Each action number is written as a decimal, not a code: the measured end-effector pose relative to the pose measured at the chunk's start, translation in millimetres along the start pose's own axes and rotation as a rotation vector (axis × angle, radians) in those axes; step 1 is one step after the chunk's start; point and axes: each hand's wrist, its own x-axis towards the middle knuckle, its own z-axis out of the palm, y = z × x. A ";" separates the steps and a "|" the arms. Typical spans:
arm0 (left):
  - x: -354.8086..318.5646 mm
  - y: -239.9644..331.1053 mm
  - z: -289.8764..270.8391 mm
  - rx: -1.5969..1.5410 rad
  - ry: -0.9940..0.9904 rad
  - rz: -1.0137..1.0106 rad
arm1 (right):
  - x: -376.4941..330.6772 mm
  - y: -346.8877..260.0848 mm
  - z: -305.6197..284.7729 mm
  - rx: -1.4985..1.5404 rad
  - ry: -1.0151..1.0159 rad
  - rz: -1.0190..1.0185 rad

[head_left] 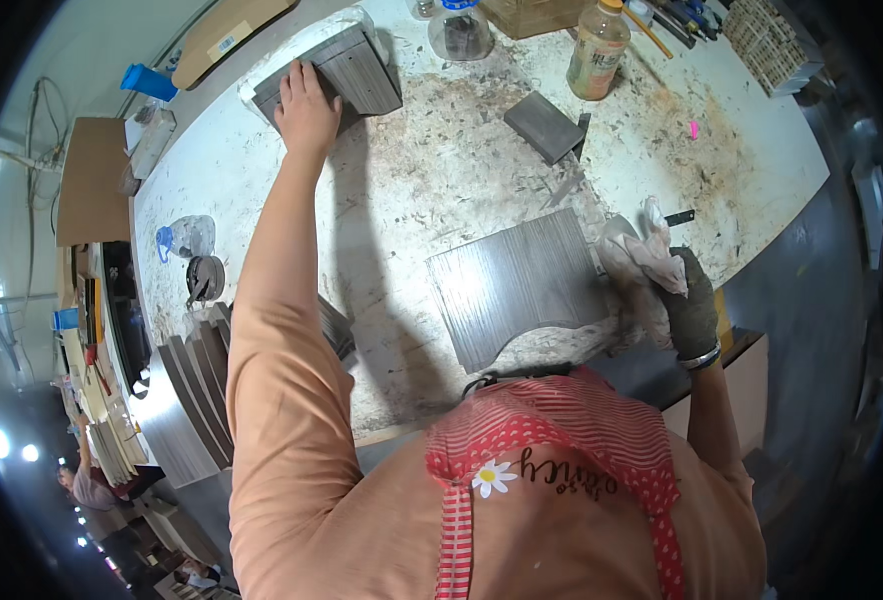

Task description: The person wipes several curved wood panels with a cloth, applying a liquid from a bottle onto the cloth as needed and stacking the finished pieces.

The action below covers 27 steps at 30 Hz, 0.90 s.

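A worn white workbench [442, 170], scuffed and stained brown with glue or dust, is filling the middle of the view in what looks like a busy workshop, with lights and other people showing far off at the lower left.

The left hand [307, 105] is reaching to the far left of the bench and lying flat, fingers spread open, on top of a stack of grey wood-grain panels [357, 70]; it is pressing or resting there rather than closing round anything. The right hand [687, 300], in a dark glove, is sitting at the near right edge and clutching a crumpled pale rag [647, 255], fingers closed on it.

Between the two hands, near the person, a larger grey panel [517, 285] is lying flat on the bench, its near edge cut in a curve. It looks thin, stiff and fairly light, with a smooth laminate face that would likely slip under a bare palm; taking it by its two side edges seems the safest hold, since the corners may chip.

Farther out, a small grey block [544, 125] is lying at the far middle, a plastic bottle [598, 50] with an orange cap is standing behind it, and more grey boards [197, 385] are leaning in a row at the near left.
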 end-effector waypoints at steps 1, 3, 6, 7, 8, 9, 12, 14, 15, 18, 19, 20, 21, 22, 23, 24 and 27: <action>-9.6 7.8 -11.7 0.077 0.047 0.013 | -7.7 -5.3 -1.4 -0.062 0.000 -0.011; 12.1 17.3 -19.0 0.152 0.134 0.009 | 29.3 3.3 0.7 -0.196 0.011 -0.098; 13.9 23.5 -38.7 0.321 0.056 0.012 | 24.3 2.9 4.6 -0.296 0.022 -0.264; 20.7 18.3 -43.1 0.274 0.019 0.042 | 27.3 -6.6 7.0 -0.195 0.074 -0.268; 20.5 10.5 -37.5 0.209 0.021 0.076 | 30.0 -9.7 5.5 -0.375 0.076 -0.410; 19.5 5.1 -34.2 0.151 0.028 0.106 | 34.9 -10.1 4.6 -0.548 0.072 -0.563; 10.0 16.2 -53.2 0.063 0.024 0.132 | 35.3 3.5 -2.2 -0.604 0.051 -0.585; 1.3 31.4 -94.9 -0.019 0.103 0.074 | 38.4 12.9 -6.5 -0.494 0.070 -0.507; -3.5 41.1 -113.3 -0.104 0.150 0.060 | 35.9 29.3 -6.5 -0.342 0.100 -0.364; -18.2 73.7 -145.4 -0.366 -0.011 0.147 | 36.1 -3.3 -10.9 -0.046 0.051 -0.242; -18.0 87.9 -138.7 -0.492 -0.058 0.197 | 31.6 7.4 -12.4 -0.053 0.047 -0.238; -26.6 108.8 -129.9 -0.656 -0.253 0.138 | 27.4 26.1 -14.0 -0.407 0.107 -0.376; -38.4 138.9 -136.2 -0.784 -0.429 0.062 | 31.2 36.7 -14.2 -0.730 0.169 -0.541; -48.4 165.2 -141.8 -0.630 -0.504 -0.038 | 27.7 27.1 -9.4 -0.832 0.102 -0.496; -64.4 180.6 -128.5 -0.766 -0.552 -0.088 | 25.5 36.9 -8.0 -0.824 0.111 -0.524; -74.1 198.5 -107.8 -1.013 -0.666 -0.196 | 26.2 50.4 -10.8 -0.799 0.063 -0.584; -88.8 213.6 -57.9 -0.752 -0.521 0.111 | 32.8 28.9 -4.0 -0.410 -0.019 -0.324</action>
